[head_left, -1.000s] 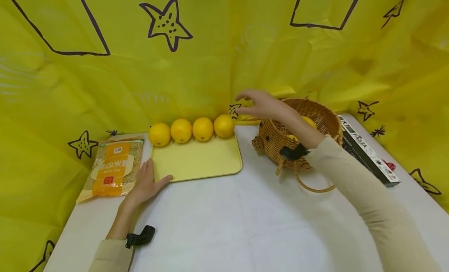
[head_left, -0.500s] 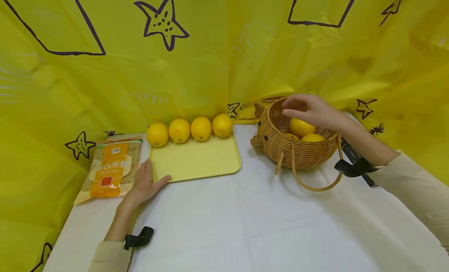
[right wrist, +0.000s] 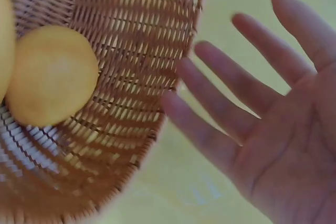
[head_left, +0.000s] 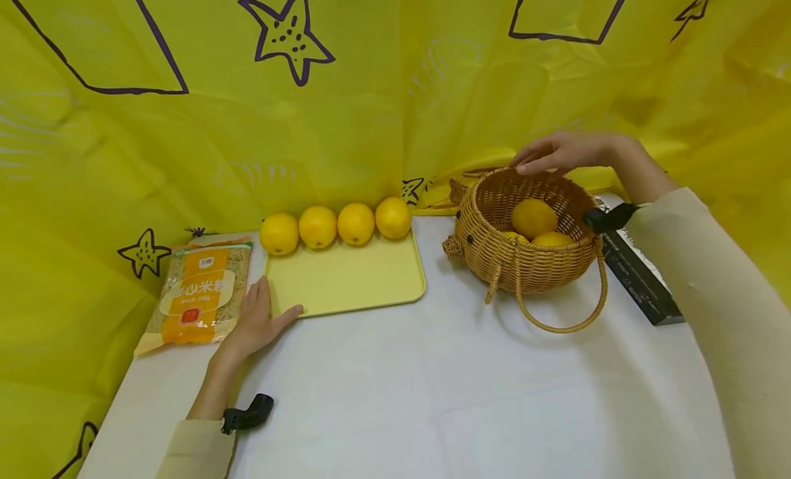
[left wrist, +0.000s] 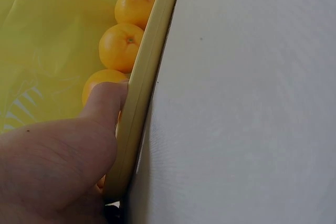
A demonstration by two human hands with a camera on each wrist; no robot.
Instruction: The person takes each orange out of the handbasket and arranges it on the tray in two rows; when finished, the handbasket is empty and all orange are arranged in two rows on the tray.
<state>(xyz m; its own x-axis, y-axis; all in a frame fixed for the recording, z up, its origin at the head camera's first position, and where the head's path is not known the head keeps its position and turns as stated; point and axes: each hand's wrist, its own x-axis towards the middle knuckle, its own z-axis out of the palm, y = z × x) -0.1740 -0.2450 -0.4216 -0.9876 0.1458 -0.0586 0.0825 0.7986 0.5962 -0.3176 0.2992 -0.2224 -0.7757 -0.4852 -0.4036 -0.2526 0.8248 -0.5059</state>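
Note:
My left hand (head_left: pixel 255 322) rests at the front left corner of a yellow tray (head_left: pixel 349 280), its fingers straight along the left side. The thumb lies on the front rim, as the left wrist view also shows. Several oranges (head_left: pixel 318 226) stand in a row along the tray's back edge. At the right is a pig-shaped wicker basket (head_left: pixel 519 273) with oranges (head_left: pixel 534 217) inside. My right hand (head_left: pixel 565 153) is at the basket's back rim, holding nothing. In the right wrist view its fingers (right wrist: pixel 220 95) are spread and straight, fingertips right at the rim.
A bag of rice noodles (head_left: pixel 200 294) lies left of the tray. Right of the basket is a black pasta box (head_left: pixel 643 280), partly covered by the right sleeve. The basket's looped handle (head_left: pixel 562 328) hangs in front. A yellow patterned sheet (head_left: pixel 358 122) rises behind the white table (head_left: pixel 395 396).
My right hand has moved from beside the rightmost orange on the tray, right across the basket opening, to the basket's back rim. The left hand and the oranges have kept their places.

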